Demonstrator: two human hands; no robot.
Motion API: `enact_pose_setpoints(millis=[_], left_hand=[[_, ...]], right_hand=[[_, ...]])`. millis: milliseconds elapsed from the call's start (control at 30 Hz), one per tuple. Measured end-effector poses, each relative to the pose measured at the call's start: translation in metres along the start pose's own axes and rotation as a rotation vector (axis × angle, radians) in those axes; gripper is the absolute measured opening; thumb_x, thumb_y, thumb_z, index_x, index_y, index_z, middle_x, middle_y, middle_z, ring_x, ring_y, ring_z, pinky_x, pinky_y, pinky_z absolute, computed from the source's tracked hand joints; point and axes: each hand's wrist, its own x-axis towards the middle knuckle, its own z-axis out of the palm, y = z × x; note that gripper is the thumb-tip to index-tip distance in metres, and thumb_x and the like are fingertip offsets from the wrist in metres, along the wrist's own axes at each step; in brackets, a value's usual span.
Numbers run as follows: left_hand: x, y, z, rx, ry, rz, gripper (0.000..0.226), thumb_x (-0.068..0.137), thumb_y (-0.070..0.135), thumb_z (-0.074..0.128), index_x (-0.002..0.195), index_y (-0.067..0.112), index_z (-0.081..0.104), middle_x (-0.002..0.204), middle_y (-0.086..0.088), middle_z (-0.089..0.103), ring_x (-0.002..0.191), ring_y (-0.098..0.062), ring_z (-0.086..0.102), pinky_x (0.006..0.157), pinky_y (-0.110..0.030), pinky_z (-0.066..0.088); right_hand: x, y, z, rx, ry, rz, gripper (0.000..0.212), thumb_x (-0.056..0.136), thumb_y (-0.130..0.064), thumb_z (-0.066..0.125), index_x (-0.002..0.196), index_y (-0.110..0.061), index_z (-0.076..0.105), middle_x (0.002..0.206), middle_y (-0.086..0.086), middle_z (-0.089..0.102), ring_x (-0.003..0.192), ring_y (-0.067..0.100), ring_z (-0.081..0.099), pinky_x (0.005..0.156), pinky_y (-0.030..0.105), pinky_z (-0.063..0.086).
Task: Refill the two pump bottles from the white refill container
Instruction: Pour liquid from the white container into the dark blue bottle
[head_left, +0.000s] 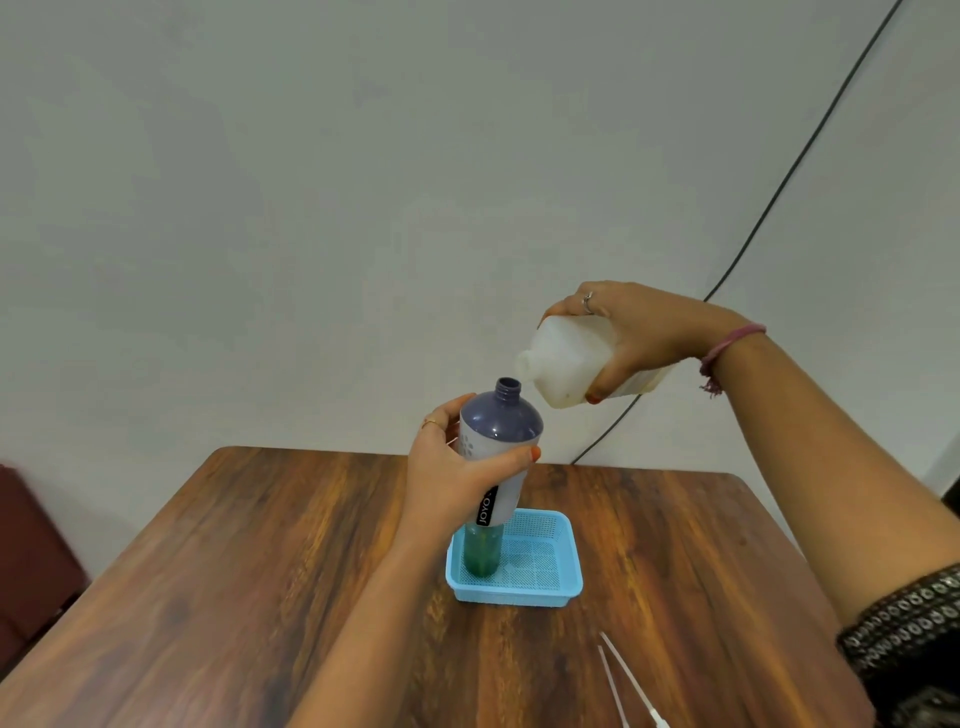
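Note:
My left hand (452, 470) grips a purple-topped bottle (500, 441) with a white label, held in the air with its pump off and its neck open. My right hand (641, 332) holds the white refill container (571, 364) tilted on its side, its open spout pointing left, just above and to the right of the purple bottle's neck. No liquid stream is visible between them. A green bottle (483, 553) stands in a light blue basket (550, 590) on the table, its top hidden behind the purple bottle.
The wooden table (260, 571) stretches out below, with two thin white pump tubes (618, 686) lying near the front right. A black cable (779, 192) runs down the wall behind the table. A dark red seat (31, 561) is at the left.

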Motion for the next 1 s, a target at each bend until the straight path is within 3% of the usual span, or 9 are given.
enact_pose_setpoints(millis=[133,267,400,467,600,700,900,1000], left_hand=[[-0.005,-0.007,-0.005,-0.013,-0.016,-0.014,0.079,0.057,0.021,0.093,0.124,0.025,0.052,0.113,0.011,0.061,0.098,-0.007,0.063,0.067,-0.016,0.056],[-0.013,-0.02,-0.013,-0.034,-0.047,-0.042,0.075,0.057,0.015,0.093,0.121,0.027,0.055,0.11,0.012,0.065,0.093,-0.002,0.066,0.07,-0.019,0.057],[-0.026,-0.04,-0.022,-0.013,-0.058,-0.076,0.077,0.056,0.016,0.093,0.123,0.025,0.056,0.114,0.01,0.066,0.098,-0.008,0.067,0.079,-0.028,0.059],[-0.033,-0.049,-0.026,0.0,-0.064,-0.084,0.075,0.057,0.015,0.093,0.121,0.026,0.057,0.115,0.009,0.065,0.098,-0.006,0.067,0.077,-0.026,0.059],[-0.051,-0.065,-0.032,0.026,-0.116,-0.103,0.071,0.059,0.007,0.09,0.119,0.024,0.057,0.113,0.011,0.064,0.094,0.005,0.065,0.07,-0.014,0.054],[-0.062,-0.08,-0.037,0.031,-0.135,-0.133,0.072,0.059,0.004,0.09,0.122,0.02,0.058,0.115,0.009,0.065,0.097,0.002,0.065,0.071,-0.015,0.054],[-0.083,-0.11,-0.046,0.064,-0.148,-0.206,0.084,0.052,0.019,0.095,0.126,0.023,0.057,0.118,0.009,0.066,0.105,-0.008,0.065,0.081,-0.027,0.057],[-0.092,-0.12,-0.049,0.069,-0.151,-0.237,0.08,0.057,0.01,0.093,0.128,0.02,0.056,0.118,0.008,0.065,0.104,-0.008,0.065,0.078,-0.022,0.056]], right_hand=[[-0.013,0.008,0.02,0.257,0.127,0.084,0.087,0.063,-0.031,0.088,0.137,-0.027,0.043,0.123,-0.011,0.052,0.109,0.011,0.051,0.081,0.013,0.042],[-0.037,0.019,0.063,0.733,0.198,0.168,0.086,0.059,-0.023,0.09,0.134,-0.026,0.049,0.121,-0.009,0.062,0.11,0.009,0.061,0.093,0.035,0.054],[-0.063,0.017,0.122,1.006,0.224,0.219,0.087,0.052,-0.016,0.089,0.13,-0.023,0.052,0.122,-0.001,0.064,0.107,0.009,0.065,0.084,0.026,0.056],[-0.075,0.015,0.156,1.088,0.213,0.263,0.084,0.054,-0.007,0.089,0.128,-0.021,0.051,0.12,0.001,0.064,0.103,0.009,0.067,0.078,0.024,0.056],[-0.096,0.013,0.221,1.169,0.149,0.356,0.08,0.059,0.002,0.088,0.126,-0.02,0.05,0.122,0.004,0.064,0.109,0.017,0.066,0.082,0.036,0.057],[-0.11,0.008,0.255,1.163,0.095,0.411,0.076,0.063,0.004,0.086,0.125,-0.019,0.049,0.119,0.001,0.064,0.107,0.014,0.066,0.08,0.032,0.058],[-0.133,0.0,0.309,1.121,0.034,0.537,0.085,0.053,-0.025,0.091,0.126,-0.033,0.049,0.121,-0.005,0.062,0.112,0.016,0.062,0.089,0.043,0.057],[-0.142,-0.009,0.325,1.137,0.019,0.582,0.085,0.054,-0.022,0.09,0.128,-0.033,0.049,0.123,-0.004,0.061,0.115,0.016,0.06,0.09,0.042,0.056]])
